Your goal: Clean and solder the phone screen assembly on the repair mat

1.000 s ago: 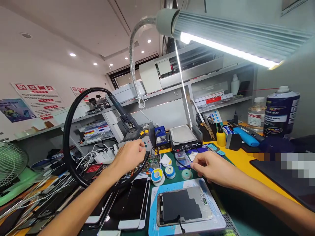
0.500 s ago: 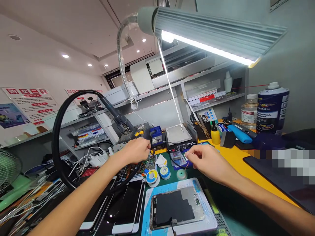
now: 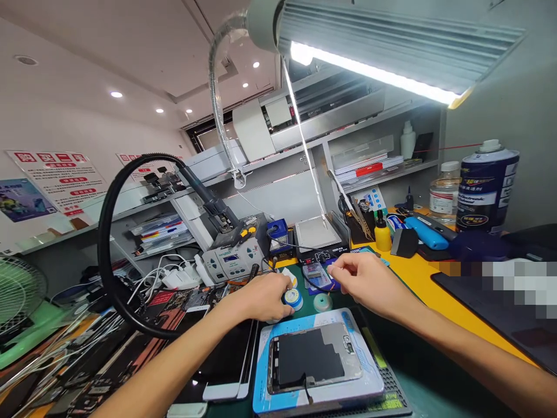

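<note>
My left hand is down on the green mat, fingers curled over a solder spool of which only a white edge shows; a second spool with a blue label touches its fingertips. My right hand hovers just right of it, thumb and forefinger pinched together, and I see nothing between them. Below both hands lies an opened phone, back side up, on a blue pad. A small green reel sits between the hands.
A grey rework station with a looping black hose stands behind my left hand. A heating plate, tool holder, yellow bottle and spray can line the back. Phones and cables crowd the left. A lamp hangs overhead.
My left hand left the rework station's knobs and came down and right onto the solder spools. My right hand stayed pinched in almost the same place.
</note>
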`<action>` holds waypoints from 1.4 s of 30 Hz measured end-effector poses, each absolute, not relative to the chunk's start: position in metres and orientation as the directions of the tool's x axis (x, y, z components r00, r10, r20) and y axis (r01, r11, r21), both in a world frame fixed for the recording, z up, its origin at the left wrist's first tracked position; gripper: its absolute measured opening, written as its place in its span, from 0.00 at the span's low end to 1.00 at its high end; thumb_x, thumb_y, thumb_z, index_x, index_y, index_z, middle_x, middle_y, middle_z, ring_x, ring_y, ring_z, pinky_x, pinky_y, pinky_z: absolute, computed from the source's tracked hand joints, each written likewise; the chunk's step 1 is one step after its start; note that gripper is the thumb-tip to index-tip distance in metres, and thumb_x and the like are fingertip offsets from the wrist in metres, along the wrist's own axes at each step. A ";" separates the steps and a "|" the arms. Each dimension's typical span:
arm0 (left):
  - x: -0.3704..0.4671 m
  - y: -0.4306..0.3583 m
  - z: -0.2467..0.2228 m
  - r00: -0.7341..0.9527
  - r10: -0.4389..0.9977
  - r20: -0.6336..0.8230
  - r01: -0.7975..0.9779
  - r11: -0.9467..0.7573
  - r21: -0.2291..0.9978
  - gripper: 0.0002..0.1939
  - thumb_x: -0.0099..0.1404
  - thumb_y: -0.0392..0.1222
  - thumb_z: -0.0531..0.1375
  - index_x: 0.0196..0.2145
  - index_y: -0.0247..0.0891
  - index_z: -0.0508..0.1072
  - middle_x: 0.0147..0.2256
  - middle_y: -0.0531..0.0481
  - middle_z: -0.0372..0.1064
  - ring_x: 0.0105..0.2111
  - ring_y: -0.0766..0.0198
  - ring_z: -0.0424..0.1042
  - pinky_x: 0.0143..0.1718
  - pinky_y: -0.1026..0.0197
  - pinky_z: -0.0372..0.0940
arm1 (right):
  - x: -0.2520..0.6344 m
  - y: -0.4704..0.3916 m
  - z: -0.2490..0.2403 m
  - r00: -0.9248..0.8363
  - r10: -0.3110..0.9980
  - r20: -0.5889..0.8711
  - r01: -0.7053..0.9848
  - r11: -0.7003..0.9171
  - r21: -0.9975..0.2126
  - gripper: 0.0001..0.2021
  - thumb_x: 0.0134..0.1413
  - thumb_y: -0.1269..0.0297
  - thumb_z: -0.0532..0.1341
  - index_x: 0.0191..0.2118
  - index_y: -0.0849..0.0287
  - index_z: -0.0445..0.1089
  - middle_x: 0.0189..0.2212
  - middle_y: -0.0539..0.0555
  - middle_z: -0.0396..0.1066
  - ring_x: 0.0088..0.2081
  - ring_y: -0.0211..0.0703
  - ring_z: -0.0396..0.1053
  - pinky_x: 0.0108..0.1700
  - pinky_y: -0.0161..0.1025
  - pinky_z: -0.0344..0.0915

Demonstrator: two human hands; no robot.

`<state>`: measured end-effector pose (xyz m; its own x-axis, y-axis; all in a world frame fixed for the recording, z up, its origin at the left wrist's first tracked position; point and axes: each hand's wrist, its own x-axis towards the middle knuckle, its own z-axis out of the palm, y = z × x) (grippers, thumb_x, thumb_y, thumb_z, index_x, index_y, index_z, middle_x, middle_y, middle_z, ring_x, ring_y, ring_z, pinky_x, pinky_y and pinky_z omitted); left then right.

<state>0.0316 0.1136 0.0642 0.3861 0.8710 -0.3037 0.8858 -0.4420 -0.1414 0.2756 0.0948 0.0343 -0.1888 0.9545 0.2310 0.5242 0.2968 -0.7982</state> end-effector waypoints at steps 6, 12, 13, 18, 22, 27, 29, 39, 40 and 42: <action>0.034 0.120 0.059 0.413 0.859 -0.304 0.861 -0.477 -0.176 0.18 0.70 0.54 0.61 0.45 0.36 0.72 0.42 0.49 0.71 0.41 0.64 0.72 0.46 0.54 0.71 | 0.277 0.095 0.033 -0.194 0.958 0.211 0.517 0.282 -0.808 0.17 0.69 0.57 0.62 0.29 0.60 0.71 0.24 0.44 0.69 0.22 0.34 0.66 0.24 0.33 0.65; 0.034 0.122 0.053 0.399 0.865 -0.305 0.868 -0.464 -0.179 0.19 0.70 0.54 0.61 0.48 0.36 0.71 0.43 0.48 0.71 0.42 0.63 0.73 0.47 0.53 0.72 | 0.276 0.097 0.034 -0.206 0.956 0.207 0.511 0.286 -0.810 0.16 0.69 0.58 0.63 0.29 0.61 0.71 0.24 0.44 0.69 0.23 0.35 0.66 0.24 0.33 0.65; 0.034 0.122 0.052 0.396 0.867 -0.302 0.871 -0.459 -0.175 0.19 0.70 0.54 0.61 0.48 0.36 0.71 0.43 0.48 0.71 0.42 0.63 0.73 0.47 0.52 0.72 | 0.276 0.097 0.034 -0.208 0.956 0.206 0.512 0.286 -0.810 0.16 0.69 0.58 0.63 0.29 0.61 0.71 0.24 0.44 0.69 0.23 0.35 0.66 0.25 0.33 0.65; 0.032 0.121 0.053 0.413 0.871 -0.264 0.884 -0.453 -0.112 0.21 0.70 0.54 0.61 0.51 0.36 0.70 0.45 0.47 0.71 0.43 0.62 0.73 0.47 0.52 0.72 | 0.277 0.096 0.032 -0.216 0.955 0.205 0.505 0.288 -0.814 0.16 0.68 0.58 0.63 0.30 0.61 0.71 0.25 0.44 0.70 0.23 0.34 0.67 0.24 0.33 0.65; 0.031 0.119 0.061 0.431 0.873 -0.228 0.891 -0.451 -0.043 0.22 0.70 0.54 0.61 0.54 0.37 0.69 0.46 0.47 0.71 0.43 0.62 0.73 0.47 0.52 0.72 | 0.277 0.097 0.031 -0.228 0.952 0.206 0.495 0.295 -0.817 0.16 0.68 0.58 0.63 0.30 0.61 0.71 0.25 0.45 0.70 0.23 0.34 0.67 0.24 0.33 0.65; 0.032 0.118 0.066 0.438 0.876 -0.203 0.894 -0.449 -0.007 0.21 0.70 0.54 0.61 0.53 0.37 0.69 0.44 0.48 0.71 0.41 0.63 0.73 0.45 0.54 0.72 | 0.276 0.096 0.031 -0.233 0.949 0.211 0.492 0.302 -0.817 0.16 0.68 0.58 0.63 0.29 0.61 0.70 0.24 0.44 0.68 0.21 0.33 0.65 0.23 0.32 0.64; 0.032 0.117 0.067 0.436 0.878 -0.200 0.895 -0.445 -0.003 0.21 0.70 0.54 0.61 0.52 0.36 0.70 0.42 0.49 0.71 0.39 0.64 0.73 0.44 0.54 0.72 | 0.277 0.096 0.031 -0.233 0.949 0.210 0.494 0.302 -0.815 0.17 0.68 0.58 0.63 0.28 0.61 0.70 0.23 0.43 0.67 0.21 0.33 0.64 0.23 0.32 0.63; 0.032 0.114 0.066 0.404 0.896 -0.183 0.914 -0.401 0.055 0.21 0.70 0.53 0.61 0.52 0.36 0.69 0.40 0.50 0.71 0.36 0.66 0.72 0.39 0.58 0.72 | 0.276 0.098 0.029 -0.254 0.947 0.196 0.497 0.302 -0.813 0.16 0.68 0.57 0.63 0.29 0.61 0.71 0.23 0.43 0.68 0.21 0.34 0.66 0.23 0.32 0.64; 0.032 0.114 0.065 0.405 0.896 -0.183 0.914 -0.400 0.066 0.21 0.70 0.53 0.61 0.52 0.36 0.69 0.39 0.51 0.71 0.35 0.67 0.72 0.39 0.58 0.72 | 0.276 0.098 0.028 -0.257 0.946 0.197 0.497 0.304 -0.813 0.17 0.68 0.57 0.63 0.29 0.61 0.71 0.23 0.43 0.68 0.21 0.34 0.66 0.23 0.32 0.64; 0.033 0.113 0.064 0.406 0.896 -0.181 0.914 -0.397 0.084 0.22 0.70 0.54 0.61 0.54 0.36 0.69 0.38 0.51 0.71 0.34 0.67 0.71 0.38 0.59 0.72 | 0.276 0.098 0.026 -0.263 0.944 0.200 0.496 0.310 -0.811 0.17 0.69 0.57 0.63 0.29 0.61 0.70 0.23 0.43 0.67 0.21 0.33 0.65 0.23 0.33 0.64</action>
